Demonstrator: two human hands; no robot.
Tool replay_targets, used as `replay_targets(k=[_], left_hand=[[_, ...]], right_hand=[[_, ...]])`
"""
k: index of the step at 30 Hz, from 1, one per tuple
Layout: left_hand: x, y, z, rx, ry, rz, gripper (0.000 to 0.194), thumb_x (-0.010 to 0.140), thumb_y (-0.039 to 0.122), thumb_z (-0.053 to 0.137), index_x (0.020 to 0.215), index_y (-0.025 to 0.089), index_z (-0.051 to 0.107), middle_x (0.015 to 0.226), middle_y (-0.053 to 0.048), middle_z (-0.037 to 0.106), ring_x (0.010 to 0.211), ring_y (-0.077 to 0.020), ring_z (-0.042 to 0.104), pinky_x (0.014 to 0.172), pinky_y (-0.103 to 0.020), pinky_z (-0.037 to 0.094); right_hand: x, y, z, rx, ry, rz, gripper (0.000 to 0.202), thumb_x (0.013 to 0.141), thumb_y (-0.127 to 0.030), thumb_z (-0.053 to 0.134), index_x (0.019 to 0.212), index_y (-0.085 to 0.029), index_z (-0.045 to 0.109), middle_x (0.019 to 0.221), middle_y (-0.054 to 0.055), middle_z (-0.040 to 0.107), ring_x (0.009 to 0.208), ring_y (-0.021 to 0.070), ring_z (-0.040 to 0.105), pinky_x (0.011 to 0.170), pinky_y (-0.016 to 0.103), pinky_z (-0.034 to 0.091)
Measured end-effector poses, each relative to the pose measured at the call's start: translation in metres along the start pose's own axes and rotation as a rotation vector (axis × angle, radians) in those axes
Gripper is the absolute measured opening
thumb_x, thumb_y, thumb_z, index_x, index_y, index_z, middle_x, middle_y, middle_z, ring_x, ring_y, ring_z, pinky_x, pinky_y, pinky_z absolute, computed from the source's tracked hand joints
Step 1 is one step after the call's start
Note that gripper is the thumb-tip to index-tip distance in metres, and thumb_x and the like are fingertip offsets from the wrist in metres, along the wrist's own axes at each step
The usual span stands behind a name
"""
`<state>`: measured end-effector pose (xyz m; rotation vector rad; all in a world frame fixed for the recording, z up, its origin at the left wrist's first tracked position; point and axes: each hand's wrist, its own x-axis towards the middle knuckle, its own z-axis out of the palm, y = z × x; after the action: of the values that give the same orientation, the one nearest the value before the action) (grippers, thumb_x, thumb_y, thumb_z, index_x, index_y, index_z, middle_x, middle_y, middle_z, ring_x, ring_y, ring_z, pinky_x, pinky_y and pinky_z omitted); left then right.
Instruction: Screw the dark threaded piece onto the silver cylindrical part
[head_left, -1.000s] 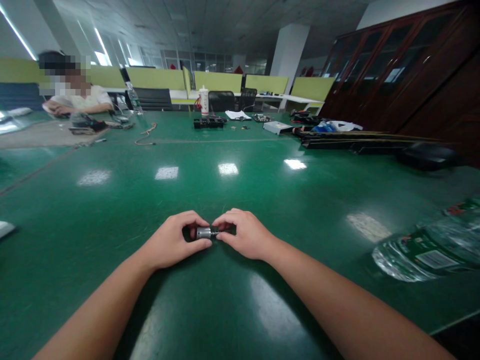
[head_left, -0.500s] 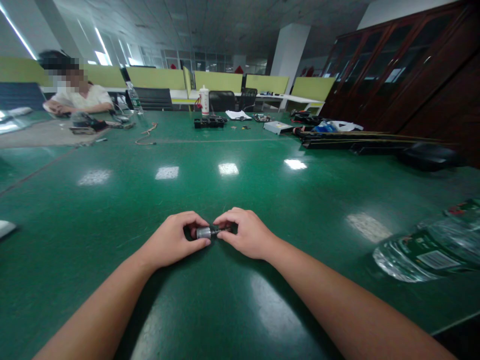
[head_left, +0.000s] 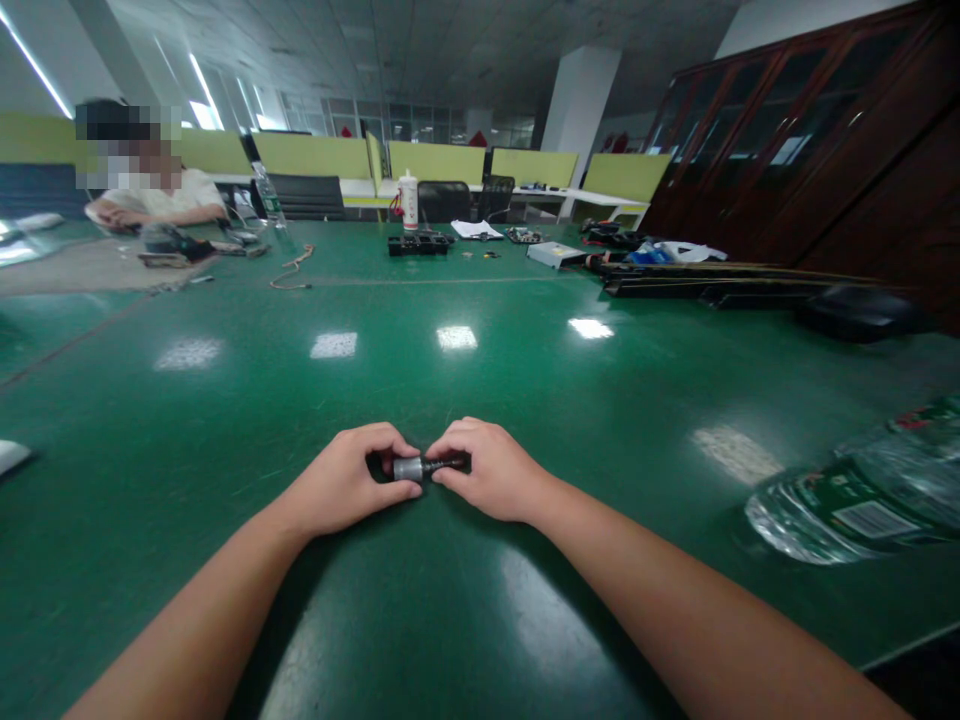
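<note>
My left hand [head_left: 356, 480] is closed around a small silver cylinder [head_left: 408, 468], thumb on the near side and fingers on the far side. From the cylinder's right end runs a thin dark ridged shaft [head_left: 444, 463]; the frames do not show exactly what kind of part this is. The thumb and fingers of my right hand [head_left: 487, 470] curl about that shaft, their tips close beside the cylinder. Both hands rest low over the green tabletop [head_left: 420, 600], and the piece lies level between them. Parts of it are hidden by my fingers.
On the right a large water bottle [head_left: 847, 510] lies on its side. Farther back are a black part [head_left: 420, 244], a metal box [head_left: 556, 255], long dark rails [head_left: 675, 285] and a cord [head_left: 292, 275]. Someone in a white top [head_left: 176, 200] sits at the far left.
The thumb and fingers of my right hand have shifted slightly, and more of the dark shaft shows between them. My left hand and the cylinder stay almost still.
</note>
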<state>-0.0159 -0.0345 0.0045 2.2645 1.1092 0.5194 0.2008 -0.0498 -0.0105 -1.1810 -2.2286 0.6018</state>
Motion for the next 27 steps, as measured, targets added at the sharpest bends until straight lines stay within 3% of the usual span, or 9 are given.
replay_targets(k=[27], left_hand=[[0.0007,0.0014,0.0011,0.018,0.012,-0.020,0.022,0.078,0.037,0.071,0.092,0.019,0.070,0.083,-0.002,0.067,0.077,-0.0184,0.062,0.073,-0.029,0.048]], right_hand=[[-0.0004,0.0012,-0.0025,-0.014,-0.014,-0.042,0.017,0.078,-0.012,0.069,0.093,-0.019,0.074,0.085,0.003,0.069,0.083,0.0163,0.058,0.077,0.029,0.043]])
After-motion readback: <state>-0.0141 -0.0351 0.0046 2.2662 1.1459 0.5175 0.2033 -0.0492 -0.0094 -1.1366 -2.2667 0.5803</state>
